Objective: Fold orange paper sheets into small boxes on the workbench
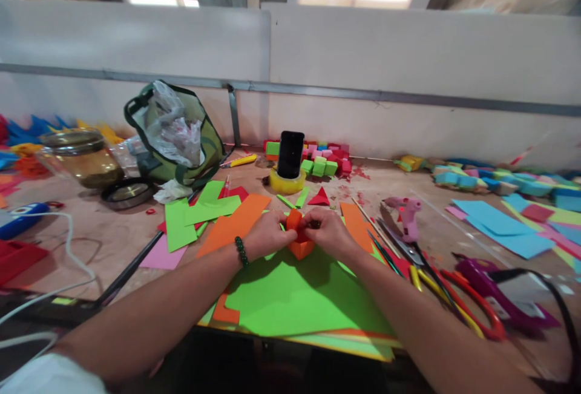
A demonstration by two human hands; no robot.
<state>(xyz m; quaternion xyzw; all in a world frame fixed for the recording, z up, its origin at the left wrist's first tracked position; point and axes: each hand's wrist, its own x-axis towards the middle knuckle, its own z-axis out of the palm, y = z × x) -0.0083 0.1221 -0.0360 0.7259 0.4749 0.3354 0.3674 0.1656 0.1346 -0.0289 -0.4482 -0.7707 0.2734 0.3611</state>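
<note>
Between my two hands is a small orange paper box (301,249), held just above a stack of green paper sheets (308,297). My left hand (271,235) pinches the box from the left, with a green bead bracelet at the wrist. From the right, my right hand (330,232) grips the box's upper edge with bent fingers. An orange flap stands up between the fingertips, and the inside of the box looks red. Parts of the box are hidden behind the fingers. A red paper triangle (320,196) lies just beyond my hands.
A phone (290,154) stands in a yellow tape roll (287,182). Rightward lie a pink glue gun (410,218), scissors (481,306) with orange and yellow handles, and a purple tool (503,291). A green bag (200,134) and a glass jar (84,158) stand back left.
</note>
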